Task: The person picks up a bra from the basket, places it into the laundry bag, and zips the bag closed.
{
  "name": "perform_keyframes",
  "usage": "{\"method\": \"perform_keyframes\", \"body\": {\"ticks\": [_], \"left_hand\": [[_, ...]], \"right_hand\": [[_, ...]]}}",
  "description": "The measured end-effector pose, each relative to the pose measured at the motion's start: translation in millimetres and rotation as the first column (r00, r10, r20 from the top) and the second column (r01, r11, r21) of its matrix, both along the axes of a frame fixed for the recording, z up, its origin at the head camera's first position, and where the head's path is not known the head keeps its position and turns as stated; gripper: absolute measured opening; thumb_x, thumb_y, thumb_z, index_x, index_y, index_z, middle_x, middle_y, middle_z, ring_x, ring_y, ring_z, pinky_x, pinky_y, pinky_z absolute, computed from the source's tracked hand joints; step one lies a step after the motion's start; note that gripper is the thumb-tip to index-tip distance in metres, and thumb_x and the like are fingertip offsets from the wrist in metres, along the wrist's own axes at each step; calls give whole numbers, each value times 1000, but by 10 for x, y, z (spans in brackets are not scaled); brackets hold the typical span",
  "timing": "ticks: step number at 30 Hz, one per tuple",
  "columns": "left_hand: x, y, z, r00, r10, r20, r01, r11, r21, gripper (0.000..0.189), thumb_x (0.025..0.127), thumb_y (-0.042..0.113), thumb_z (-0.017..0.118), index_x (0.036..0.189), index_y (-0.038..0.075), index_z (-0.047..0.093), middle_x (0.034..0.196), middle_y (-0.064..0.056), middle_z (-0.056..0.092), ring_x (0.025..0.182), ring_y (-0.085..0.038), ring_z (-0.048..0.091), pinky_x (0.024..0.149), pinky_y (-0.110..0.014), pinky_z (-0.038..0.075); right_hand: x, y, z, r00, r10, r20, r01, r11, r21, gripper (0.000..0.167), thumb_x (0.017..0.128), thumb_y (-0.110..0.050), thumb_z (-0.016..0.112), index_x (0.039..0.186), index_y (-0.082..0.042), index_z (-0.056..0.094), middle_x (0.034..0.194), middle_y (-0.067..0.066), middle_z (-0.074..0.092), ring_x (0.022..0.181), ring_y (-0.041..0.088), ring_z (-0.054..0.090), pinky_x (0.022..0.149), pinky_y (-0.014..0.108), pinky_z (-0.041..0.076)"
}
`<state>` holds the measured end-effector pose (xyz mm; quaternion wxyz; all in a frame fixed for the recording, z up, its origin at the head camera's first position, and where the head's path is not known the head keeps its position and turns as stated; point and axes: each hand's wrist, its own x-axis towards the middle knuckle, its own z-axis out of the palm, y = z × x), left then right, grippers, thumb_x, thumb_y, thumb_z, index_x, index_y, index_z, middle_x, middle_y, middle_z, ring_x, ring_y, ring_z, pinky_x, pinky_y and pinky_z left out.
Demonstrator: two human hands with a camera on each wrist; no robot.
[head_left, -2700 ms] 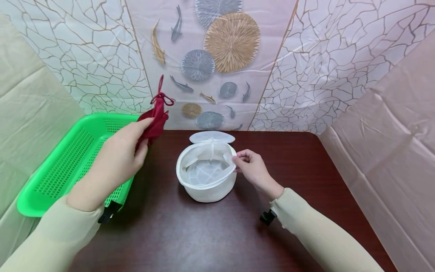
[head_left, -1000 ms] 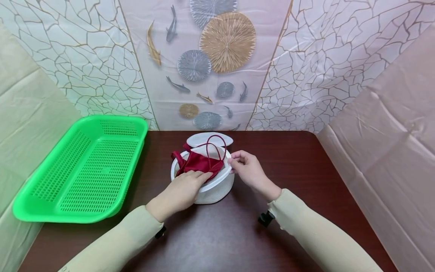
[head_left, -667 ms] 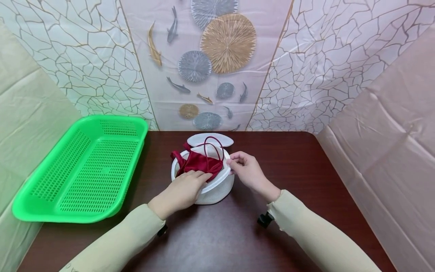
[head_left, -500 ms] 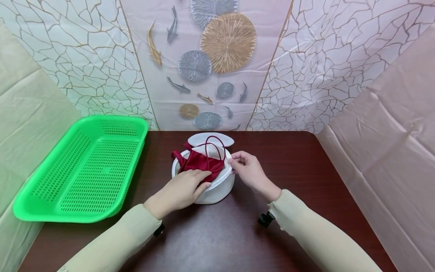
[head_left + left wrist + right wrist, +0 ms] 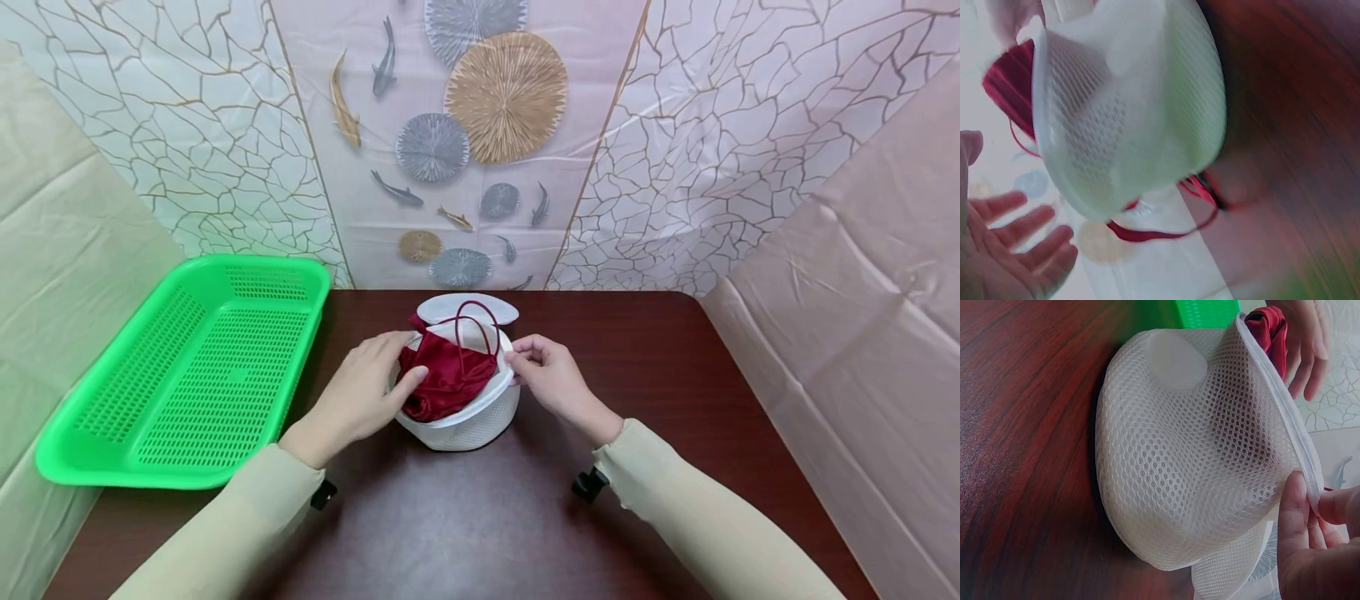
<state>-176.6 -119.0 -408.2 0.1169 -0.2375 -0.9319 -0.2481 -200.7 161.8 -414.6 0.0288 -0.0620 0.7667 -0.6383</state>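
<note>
A white mesh laundry bag (image 5: 480,429) stands on the table with its round lid (image 5: 467,309) folded back behind it. Inside lies a dark red satin garment (image 5: 453,367), its thin straps looping up over the opening. In the left wrist view, one red strap (image 5: 1147,235) hangs outside the bag's rim. My left hand (image 5: 356,392) is at the bag's left side, fingers extended and spread; the left wrist view shows the palm apart from the mesh. My right hand (image 5: 551,375) pinches the right rim between thumb and fingers, as the right wrist view also shows.
A green plastic basket (image 5: 180,480) with slotted walls stands on the left of the dark wooden table (image 5: 480,533). Patterned cloth (image 5: 750,167) walls the back and sides. A black wrist device (image 5: 590,483) sits under each sleeve.
My left hand first brought the red garment from above the green basket into the bag and pressed on it. Now it has slid left off the garment's front. My right hand kept its pinch.
</note>
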Motion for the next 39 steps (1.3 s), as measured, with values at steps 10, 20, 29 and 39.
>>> {"method": "perform_keyframes", "body": {"ticks": [10, 20, 29, 39], "left_hand": [[-74, -143, -107, 954, 181, 238, -176, 984, -44, 81, 92, 63, 45, 148, 6, 31, 143, -18, 42, 129, -37, 41, 103, -54, 35], [-90, -120, -175, 923, 215, 319, -213, 976, -41, 81, 91, 60, 51, 147, 4, 32, 140, -19, 44, 126, -36, 45, 96, -56, 42], [-110, -84, -202, 877, 111, 468, -176, 979, 98, 66, 90, 47, 62, 134, 1, 45, 120, -17, 58, 108, -31, 56, 92, -48, 46], [-141, 22, -227, 888, 18, 460, -138, 964, 228, 65, 83, 27, 75, 131, -2, 42, 118, -18, 57, 107, -29, 54, 93, -45, 45]], "right_hand": [[3, 28, -21, 1000, -5, 23, 5, 1000, 5, 13, 92, 0, 61, 102, 8, 61, 89, 17, 66, 69, 15, 63, 67, 32, 56], [15, 43, -42, 1000, 1, 25, -1, 1000, 13, 13, 92, 0, 62, 102, 8, 60, 90, 18, 67, 70, 14, 64, 70, 38, 56], [9, 35, -63, 1000, 11, 27, -11, 1000, 10, 14, 92, -1, 62, 102, 8, 61, 90, 18, 67, 70, 15, 64, 68, 35, 56], [29, -2, -44, 999, 24, 34, -24, 1000, 6, 14, 92, -2, 63, 102, 8, 60, 88, 17, 66, 69, 16, 63, 71, 41, 56]]}}
